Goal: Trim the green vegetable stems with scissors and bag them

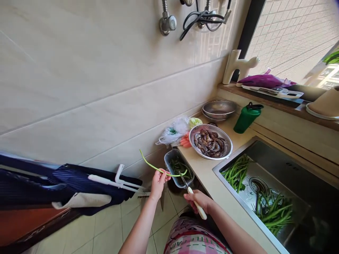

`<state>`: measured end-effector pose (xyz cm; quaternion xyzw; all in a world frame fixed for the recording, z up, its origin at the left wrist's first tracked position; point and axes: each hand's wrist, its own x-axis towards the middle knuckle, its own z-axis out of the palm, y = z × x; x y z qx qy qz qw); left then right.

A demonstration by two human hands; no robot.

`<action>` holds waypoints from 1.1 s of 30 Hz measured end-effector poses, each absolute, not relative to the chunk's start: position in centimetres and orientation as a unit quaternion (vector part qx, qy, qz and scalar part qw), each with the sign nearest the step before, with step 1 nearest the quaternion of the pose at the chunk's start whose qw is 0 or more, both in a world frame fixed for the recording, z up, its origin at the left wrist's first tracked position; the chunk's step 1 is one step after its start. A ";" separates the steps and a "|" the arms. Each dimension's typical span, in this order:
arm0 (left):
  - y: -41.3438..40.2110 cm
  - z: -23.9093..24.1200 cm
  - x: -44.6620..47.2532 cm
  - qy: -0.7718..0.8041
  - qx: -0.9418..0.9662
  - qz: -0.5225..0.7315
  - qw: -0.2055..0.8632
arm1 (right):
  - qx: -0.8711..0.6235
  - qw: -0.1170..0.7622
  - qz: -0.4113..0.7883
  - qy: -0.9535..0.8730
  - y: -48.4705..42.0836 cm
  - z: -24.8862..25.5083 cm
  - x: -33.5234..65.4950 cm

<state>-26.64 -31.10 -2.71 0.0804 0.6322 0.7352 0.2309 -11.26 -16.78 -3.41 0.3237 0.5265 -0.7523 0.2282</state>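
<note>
Long bean (150, 165) in closed left hand (158, 183), scissors (189, 189) in closed right hand (198, 200), over grey tub (168, 161).

Only legible print: large pale capitals on the pink checked garment (196, 240) at the bottom edge, partly cut off by folds, reading roughly "PAI", the remainder unclear. Green marking on the plastic bag (173, 131) on the surface is too small to read. The green bottle (246, 118) shows no readable label.
</note>
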 end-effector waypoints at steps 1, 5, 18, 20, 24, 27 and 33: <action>-31.2 -3.1 -27.1 0.631 0.072 0.736 0.233 | 0.330 0.231 -0.748 0.528 -17.0 -3.6 -11.8; -31.2 -4.0 -28.3 0.629 0.044 0.736 0.246 | 0.362 0.230 -0.734 0.527 -17.4 -4.3 -12.7; -28.6 -4.9 -28.6 0.637 0.082 0.726 0.245 | 0.396 0.193 -0.733 0.519 -17.2 -5.1 -10.9; -28.3 -5.2 -28.8 0.652 0.085 0.719 0.225 | 0.391 0.192 -0.736 0.518 -17.3 -5.1 -10.7; -27.9 -5.7 -29.2 0.678 0.090 0.703 0.194 | 0.378 0.194 -0.739 0.523 -17.4 -5.1 -10.5; -28.1 -6.0 -29.5 0.693 0.105 0.690 0.179 | 0.377 0.192 -0.735 0.529 -17.6 -5.0 -10.8; -28.6 -6.2 -29.6 0.742 0.210 0.614 0.166 | 0.427 0.189 -0.709 0.528 -17.2 -4.8 -10.9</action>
